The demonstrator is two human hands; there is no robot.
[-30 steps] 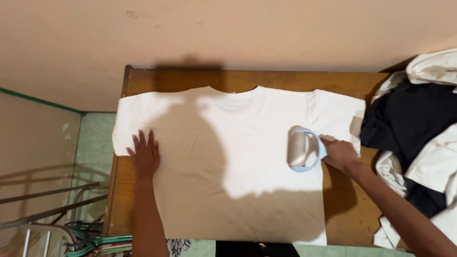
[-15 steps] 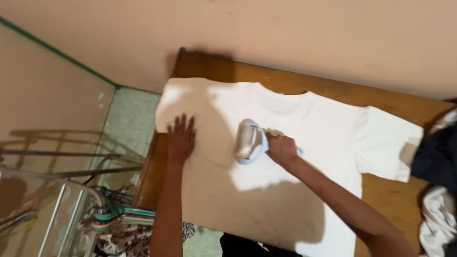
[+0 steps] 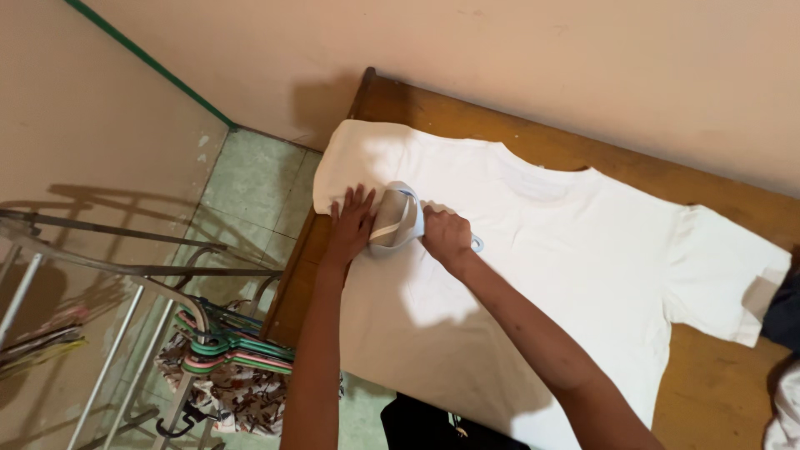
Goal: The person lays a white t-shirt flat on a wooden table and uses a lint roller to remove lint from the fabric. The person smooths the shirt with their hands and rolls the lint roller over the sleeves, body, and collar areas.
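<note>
A white T-shirt [image 3: 567, 258] lies spread flat on a wooden table [image 3: 717, 392], neck toward the wall. My right hand [image 3: 446, 236] grips the light blue handle of a lint roller [image 3: 392, 218], whose pale drum rests on the shirt near its left sleeve. My left hand [image 3: 352, 223] lies flat on the shirt's left edge, fingers spread, right beside the roller's drum.
A metal rack [image 3: 100, 275] stands on the green tiled floor at the left, with several green and pink hangers [image 3: 229, 348] and patterned cloth beneath. Dark fabric [image 3: 425, 427] hangs at the table's near edge. More dark clothing [image 3: 783, 317] shows at the far right.
My right hand has run the lint roller leftward across the shirt, from the right sleeve to beside my left hand. The view has swung left, hiding most of the clothes pile.
</note>
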